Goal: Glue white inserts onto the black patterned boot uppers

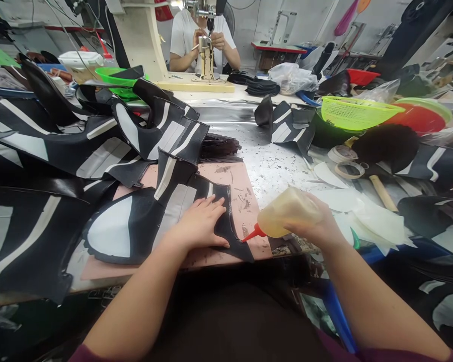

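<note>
Under my left hand (196, 226) lies a black shoe upper (143, 226) with white and grey reinforcing patches, spread on a pink board (245, 191). That hand presses down flat with its fingers spread. My right hand (317, 226) is wrapped round a glue bottle (287, 211) of pale yellow liquid, tilted down to the left. Its red nozzle (253, 233) points at the upper's right edge, where a shiny line of glue runs along the rim. I cannot tell whether the tip touches the edge.
More black uppers (101, 146) are heaped on the left. To the right are tape rolls (349, 169), white sheets (370, 216), a wooden handle (383, 193) and a yellow-green basket (358, 113). Across the table a person (177, 40) works at a sewing machine (207, 60).
</note>
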The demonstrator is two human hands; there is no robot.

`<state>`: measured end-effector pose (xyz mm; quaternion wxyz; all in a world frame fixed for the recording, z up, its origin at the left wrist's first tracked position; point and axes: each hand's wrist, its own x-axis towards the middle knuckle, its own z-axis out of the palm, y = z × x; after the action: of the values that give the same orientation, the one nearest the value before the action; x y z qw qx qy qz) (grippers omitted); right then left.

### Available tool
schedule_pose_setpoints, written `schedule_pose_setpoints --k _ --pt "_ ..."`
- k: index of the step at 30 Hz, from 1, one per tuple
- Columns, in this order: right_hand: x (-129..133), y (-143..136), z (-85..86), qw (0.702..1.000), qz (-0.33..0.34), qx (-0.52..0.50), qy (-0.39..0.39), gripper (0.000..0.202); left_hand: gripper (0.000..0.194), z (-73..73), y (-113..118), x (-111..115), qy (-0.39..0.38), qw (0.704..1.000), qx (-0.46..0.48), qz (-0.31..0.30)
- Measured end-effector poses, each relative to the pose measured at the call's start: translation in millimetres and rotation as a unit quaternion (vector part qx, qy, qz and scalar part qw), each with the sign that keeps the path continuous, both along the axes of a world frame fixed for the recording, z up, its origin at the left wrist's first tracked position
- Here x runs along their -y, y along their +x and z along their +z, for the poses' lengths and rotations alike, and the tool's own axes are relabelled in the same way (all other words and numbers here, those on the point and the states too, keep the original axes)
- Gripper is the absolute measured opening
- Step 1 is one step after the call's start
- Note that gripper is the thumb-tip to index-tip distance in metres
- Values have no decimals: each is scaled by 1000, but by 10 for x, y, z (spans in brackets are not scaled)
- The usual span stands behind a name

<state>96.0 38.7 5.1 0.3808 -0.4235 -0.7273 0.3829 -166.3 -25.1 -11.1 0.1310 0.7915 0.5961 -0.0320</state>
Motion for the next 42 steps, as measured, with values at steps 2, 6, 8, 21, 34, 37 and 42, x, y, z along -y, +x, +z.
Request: schedule_pose_setpoints --k 2,6,8,21,34,37,42 --pt "9 39 42 1000 4 13 -2 54 83 0 8 -1 3 1000 -7 -3" --pt "35 116 33 998 18 -16 -54 50 75 116 109 101 59 997 -50 15" --pt "67 141 -36 989 38 -62 -132 53 60 215 189 223 109 990 -81 48" --pt "254 175 -161 868 -36 -406 -285 55 35 99 -214 925 48 999 -2 -13" --pt "238 286 -401 854 -21 -433 -288 51 28 269 -76 843 150 964 -149 160" --pt "216 279 -427 850 -20 -435 -297 55 39 145 83 772 138 977 -110 123" --pt "139 232 -386 837 -44 -439 -323 61 18 289 -15 695 29 998 -16 58"
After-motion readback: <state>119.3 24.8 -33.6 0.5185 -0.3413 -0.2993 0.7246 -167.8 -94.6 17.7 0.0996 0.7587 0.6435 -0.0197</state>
